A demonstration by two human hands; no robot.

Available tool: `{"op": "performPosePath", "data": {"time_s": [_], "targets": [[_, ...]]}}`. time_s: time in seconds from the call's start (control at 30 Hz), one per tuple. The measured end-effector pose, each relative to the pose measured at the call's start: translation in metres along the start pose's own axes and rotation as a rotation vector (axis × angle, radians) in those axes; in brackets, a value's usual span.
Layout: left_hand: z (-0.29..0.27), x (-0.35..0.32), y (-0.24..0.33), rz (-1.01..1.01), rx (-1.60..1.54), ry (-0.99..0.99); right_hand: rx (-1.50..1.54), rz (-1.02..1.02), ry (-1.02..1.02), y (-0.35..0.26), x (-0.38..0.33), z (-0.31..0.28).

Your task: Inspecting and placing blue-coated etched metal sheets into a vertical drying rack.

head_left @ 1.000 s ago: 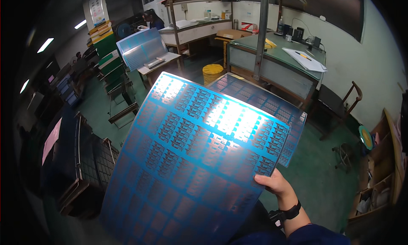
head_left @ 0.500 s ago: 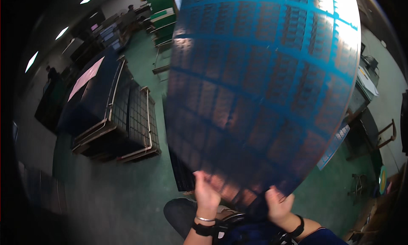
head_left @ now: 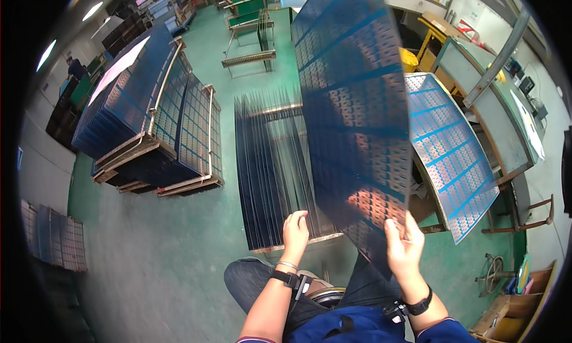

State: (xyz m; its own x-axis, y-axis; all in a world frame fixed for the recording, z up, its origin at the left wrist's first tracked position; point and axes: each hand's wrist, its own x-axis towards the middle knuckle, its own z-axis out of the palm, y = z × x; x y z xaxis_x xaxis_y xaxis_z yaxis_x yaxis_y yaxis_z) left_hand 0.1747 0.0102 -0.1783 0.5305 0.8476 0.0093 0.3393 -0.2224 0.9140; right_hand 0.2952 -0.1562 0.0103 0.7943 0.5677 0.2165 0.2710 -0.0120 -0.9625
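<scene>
My right hand grips the lower edge of a large blue circuit board panel with rows of copper patterns. The panel stands nearly upright and is turned partly edge-on. To its left, my left hand is off the panel, fingers loosely bent and thumb apart, with nothing visible in it. That hand is beside the near end of a slotted rack, where several dark panels stand on edge. Whether its fingertips touch one of them I cannot tell. Another blue and copper panel leans on a stand at the right.
At the left, another rack is packed with upright panels, a pink sheet on top. A smaller slotted rack stands ahead. A workbench and a wheeled stool base are at the right. Far left, a person is visible.
The panel has turned from facing me broadly to nearly edge-on and shifted right. My left hand has let go of it; my right hand still holds it. The rack in front has come into view.
</scene>
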Motion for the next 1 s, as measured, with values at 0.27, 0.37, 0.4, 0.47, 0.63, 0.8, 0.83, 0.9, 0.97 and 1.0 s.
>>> {"op": "performPosePath", "data": {"time_s": [0.27, 0.37, 0.4, 0.47, 0.63, 0.8, 0.83, 0.9, 0.97, 1.0], "targets": [[0.031, 0.022, 0.013, 0.233, 0.441, -0.068, -0.099, 0.111, -0.095, 0.068, 0.01, 0.05], [0.034, 0.021, 0.012, 0.193, 0.527, -0.123, -0.094, 0.141, -0.111, 0.061, 0.023, 0.057], [0.035, 0.023, 0.014, 0.186, 0.567, -0.103, -0.077, 0.158, -0.096, 0.061, 0.029, 0.058], [0.035, 0.022, 0.014, 0.188, 0.612, -0.126, 0.007, 0.24, -0.114, 0.068, 0.035, 0.058], [0.032, 0.02, 0.01, 0.161, 0.669, -0.072, 0.225, 0.157, -0.142, 0.088, 0.057, 0.072], [0.031, 0.02, 0.009, 0.138, 0.66, -0.06, 0.106, 0.283, -0.204, 0.098, 0.085, 0.095], [0.033, 0.02, 0.009, 0.141, 0.641, -0.039, 0.106, 0.253, -0.216, 0.108, 0.088, 0.102], [0.035, 0.022, 0.01, 0.132, 0.695, -0.072, 0.041, 0.243, -0.262, 0.11, 0.088, 0.112], [0.04, 0.023, 0.008, 0.176, 0.757, -0.059, -0.08, 0.266, -0.291, 0.135, 0.077, 0.118], [0.038, 0.022, 0.006, 0.179, 0.765, -0.058, -0.15, 0.34, -0.318, 0.143, 0.069, 0.121]]}}
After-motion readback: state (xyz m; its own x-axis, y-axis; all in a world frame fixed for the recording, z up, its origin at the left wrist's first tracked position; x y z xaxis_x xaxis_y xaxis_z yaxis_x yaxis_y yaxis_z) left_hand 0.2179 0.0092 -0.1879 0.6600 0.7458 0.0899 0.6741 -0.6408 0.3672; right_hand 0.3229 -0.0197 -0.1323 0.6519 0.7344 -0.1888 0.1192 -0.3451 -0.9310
